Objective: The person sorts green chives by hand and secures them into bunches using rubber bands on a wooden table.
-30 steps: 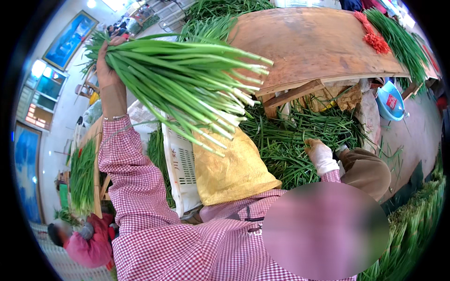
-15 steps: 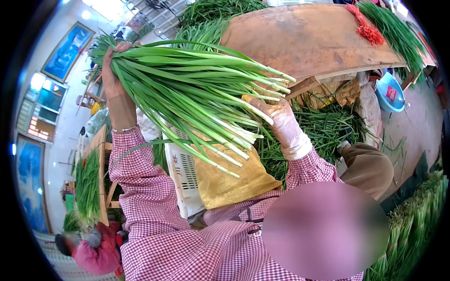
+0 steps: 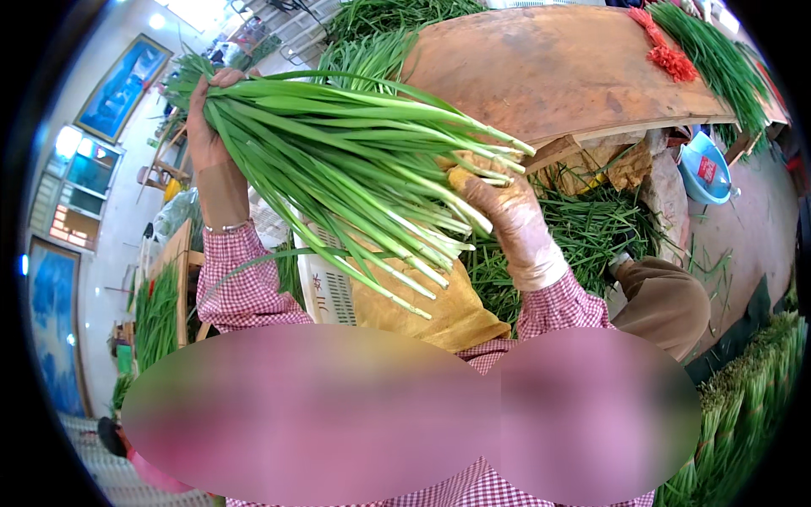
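A large bunch of garlic chives (image 3: 338, 135) stretches across the upper middle, its pale cut ends fanned out to the right. My left hand (image 3: 205, 118) is closed around the leafy end at the upper left. At the stem ends, my right hand (image 3: 511, 211), in a thin clear glove with yellowed fingertips, has its fingers curled against the pale stalks. Some of those fingers are hidden behind the stalks. Below the bunch, a yellow cloth (image 3: 422, 304) lies over my lap.
A brown wooden table (image 3: 541, 68) stands ahead, with red ties (image 3: 672, 59) and more chives (image 3: 710, 68) on its right. Loose leaves (image 3: 583, 228) are heaped beneath it. A white crate (image 3: 331, 287) is close by, a blue basin (image 3: 705, 169) and bundled chives (image 3: 752, 389) lie right.
My right hand has shifted slightly and its fingers now curl up among the pale stem ends. My left hand and the bunch have hardly moved.
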The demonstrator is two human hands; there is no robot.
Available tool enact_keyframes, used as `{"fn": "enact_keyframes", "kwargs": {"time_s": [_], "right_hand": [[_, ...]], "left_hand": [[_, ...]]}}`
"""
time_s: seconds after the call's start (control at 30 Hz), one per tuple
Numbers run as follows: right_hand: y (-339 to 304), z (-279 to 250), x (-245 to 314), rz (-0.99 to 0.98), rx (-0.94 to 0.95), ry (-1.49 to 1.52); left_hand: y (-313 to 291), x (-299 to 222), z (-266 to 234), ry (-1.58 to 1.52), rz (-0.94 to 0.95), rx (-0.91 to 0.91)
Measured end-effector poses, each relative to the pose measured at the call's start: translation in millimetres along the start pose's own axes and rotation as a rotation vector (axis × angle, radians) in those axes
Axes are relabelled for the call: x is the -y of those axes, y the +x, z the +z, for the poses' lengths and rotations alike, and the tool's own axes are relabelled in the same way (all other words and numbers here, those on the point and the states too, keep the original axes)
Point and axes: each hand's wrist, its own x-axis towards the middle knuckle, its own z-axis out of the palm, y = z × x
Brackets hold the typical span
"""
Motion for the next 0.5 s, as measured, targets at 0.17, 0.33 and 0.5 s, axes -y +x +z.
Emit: {"fn": "enact_keyframes", "kwargs": {"time_s": [0.17, 0.33, 0.5], "right_hand": [[-5, -22, 4, 0.120, 0.078, -0.163], [-33, -65, 7, 0.048, 0.010, -0.398], [-48, -175, -57, 0.159, -0.248, -1.285]], "left_hand": [[8, 7, -5, 0.058, -0.053, 0.012], [1, -15, -9, 0.040, -0.034, 0.021], [13, -36, -16, 0.090, 0.096, -0.157]]}}
